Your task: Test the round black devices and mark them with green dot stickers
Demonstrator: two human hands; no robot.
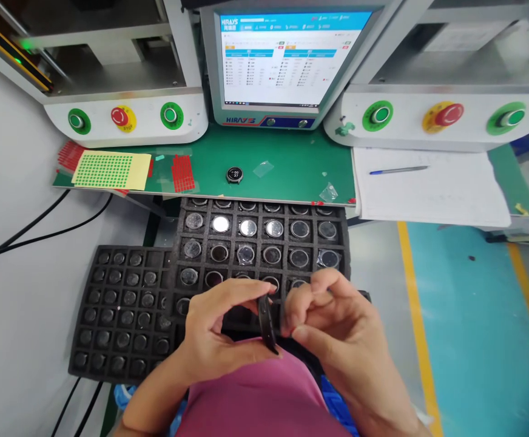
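Note:
Between the thumb and fingers of my left hand [221,321] a black watch case [267,323] is held edge-on, its rim toward me. Just to its right, my right hand [337,321] is closed in a pinch; what the fingertips hold, if anything, is too small and blurred to name. Under both hands lies a black foam tray [259,241] with round watch cases in its square pockets, some wrapped in clear film. One more watch [234,175], its display lit, rests on the green bench top [292,159].
A second foam tray [105,332] of smaller round pieces lies at left. Green dot stickers [103,170], red stickers [183,173] and clear film [263,169] are on the bench. Behind stand a monitor [287,60] and red emergency-stop buttons [119,116]. Paper [428,194] bears a pen [398,170].

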